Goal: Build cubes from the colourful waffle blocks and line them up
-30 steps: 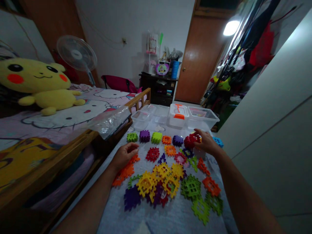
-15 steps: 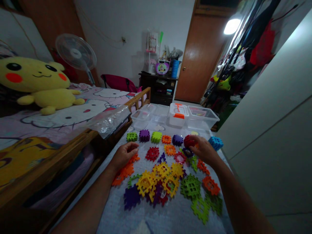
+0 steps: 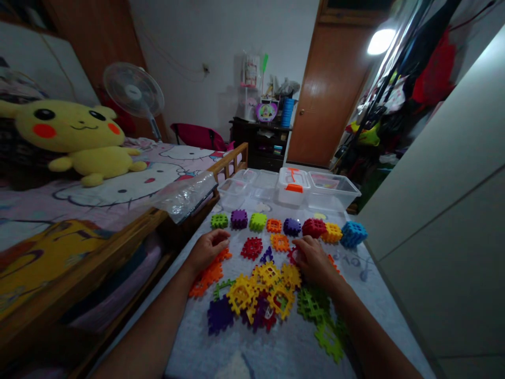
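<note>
My left hand [image 3: 208, 251] hovers at the left, fingers loosely curled with nothing visible in them, beside a row of orange interlocking toy tiles [image 3: 209, 278]. My right hand [image 3: 313, 258] is lower over the loose tiles, its fingers bent down onto a pink-red toy tile [image 3: 292, 255] that they partly cover. Left of it lie an orange tile [image 3: 280, 242] and a red tile [image 3: 251, 248]. A heap of yellow tiles [image 3: 268, 276] fills the middle, with a dark purple tile [image 3: 220, 316] to its left. Green tiles [image 3: 311, 305] lie under my right forearm.
Behind the tiles stands a row of toy cubes and stacks, including a red one [image 3: 313, 227], a yellow one [image 3: 332, 232] and a blue one [image 3: 353, 234]. Clear plastic boxes [image 3: 333, 192] line the far end. A wooden bed rail [image 3: 118, 252] runs along the left.
My right hand has left the red stack at the back and come down and nearer, onto the loose tiles. The yellow stack now shows fully. My left hand has barely moved.
</note>
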The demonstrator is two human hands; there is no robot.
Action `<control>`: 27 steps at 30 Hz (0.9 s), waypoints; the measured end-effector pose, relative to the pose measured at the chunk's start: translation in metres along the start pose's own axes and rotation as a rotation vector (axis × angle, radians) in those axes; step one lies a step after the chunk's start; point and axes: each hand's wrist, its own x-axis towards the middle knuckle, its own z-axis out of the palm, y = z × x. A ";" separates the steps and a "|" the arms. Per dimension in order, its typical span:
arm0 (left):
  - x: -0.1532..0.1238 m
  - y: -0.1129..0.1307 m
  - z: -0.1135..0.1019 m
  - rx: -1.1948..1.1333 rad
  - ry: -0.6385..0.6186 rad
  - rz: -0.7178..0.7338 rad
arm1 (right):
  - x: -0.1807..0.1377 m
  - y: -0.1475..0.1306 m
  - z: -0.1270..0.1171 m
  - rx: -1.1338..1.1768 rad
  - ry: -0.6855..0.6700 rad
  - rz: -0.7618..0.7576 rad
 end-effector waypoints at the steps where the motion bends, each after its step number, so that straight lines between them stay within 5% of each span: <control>1: 0.000 0.000 0.000 0.002 -0.003 0.000 | 0.000 0.001 -0.003 0.048 0.005 0.013; 8: 0.000 0.007 -0.001 0.111 -0.045 0.046 | -0.010 0.012 -0.033 0.191 0.022 0.144; 14: -0.005 0.038 0.009 0.480 -0.175 0.294 | -0.026 0.025 -0.024 0.161 -0.112 0.214; 21: -0.002 0.053 0.044 0.740 -0.476 0.403 | -0.032 0.027 -0.017 0.034 -0.072 0.098; 27: 0.006 0.059 0.051 0.836 -0.508 0.372 | -0.035 0.027 -0.020 -0.030 -0.158 0.082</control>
